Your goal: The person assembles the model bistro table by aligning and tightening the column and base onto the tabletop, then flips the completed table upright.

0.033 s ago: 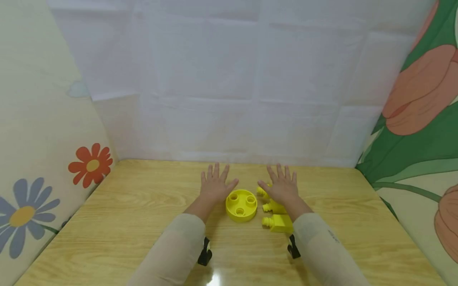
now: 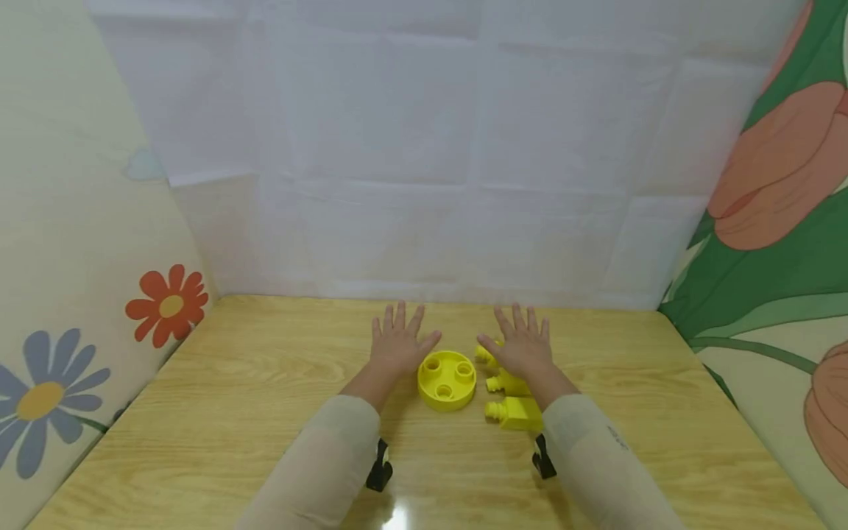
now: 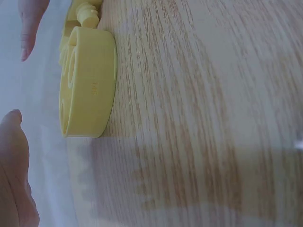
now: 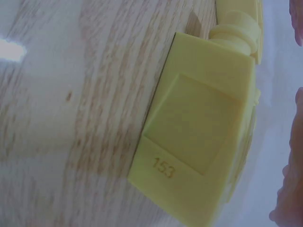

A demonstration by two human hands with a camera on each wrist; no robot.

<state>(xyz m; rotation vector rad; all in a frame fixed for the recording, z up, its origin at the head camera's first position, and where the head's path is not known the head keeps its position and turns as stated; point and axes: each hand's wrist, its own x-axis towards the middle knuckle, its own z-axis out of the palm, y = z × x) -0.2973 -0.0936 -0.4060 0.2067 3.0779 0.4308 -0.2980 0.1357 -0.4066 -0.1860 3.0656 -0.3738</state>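
Fingers spread and palm down, my left hand point(image 2: 396, 352) is just left of a round yellow disc point(image 2: 448, 372) with three round sockets facing up. Its thumb overlaps the disc's edge in the head view. My right hand point(image 2: 526, 353), fingers spread too, is over three yellow blocks with ridged pegs. The near block point(image 2: 521, 414) lies flat, its peg pointing left; the middle block point(image 2: 510, 383) and far block point(image 2: 486, 356) are partly hidden by the hand. In the right wrist view the nearest block point(image 4: 199, 123) shows the number 153. Neither hand holds anything.
Everything rests on a wood-grain table point(image 2: 265, 412). A white cloth point(image 2: 397, 147) hangs behind it, with flower-patterned cloths at left and right. Each sleeve has a black clip-like device point(image 2: 380, 467) at the wrist.
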